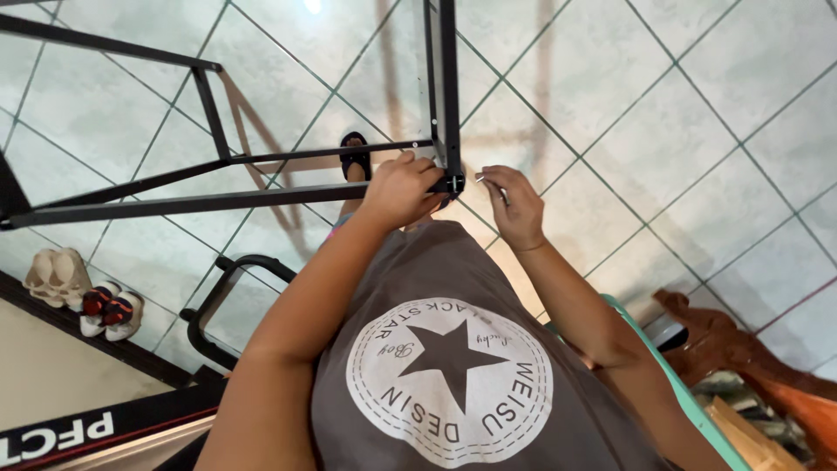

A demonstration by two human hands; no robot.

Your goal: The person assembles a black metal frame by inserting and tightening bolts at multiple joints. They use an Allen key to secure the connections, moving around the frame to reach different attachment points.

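The black metal frame [218, 196] is made of thin, straight, smooth bars with square edges. It stands on the floor [610, 105], and its bars meet at a corner joint right in front of the person.

The left hand [403, 187] rests on that corner. Its fingers are curled tight around the place where the bars meet.

The right hand [516, 205] is just beside the same corner, on the other side of the upright bar. Its fingertips are pinched together on one small shiny metal tool [490, 183], thin like a little key. The tool's tip sits close to the joint, but I cannot tell if it touches.

The floor has big, pale, shiny square tiles with dark lines between them. To the right of the frame the tiles leave lots of open room.

One foot in a dark sandal [354, 157] shows under the bars.

At the left edge, by a wall, are two pairs of shoes [83, 292]. A curved black tube [228, 283] lies near them. A carved brown wooden piece [732, 349] sits at the lower right.
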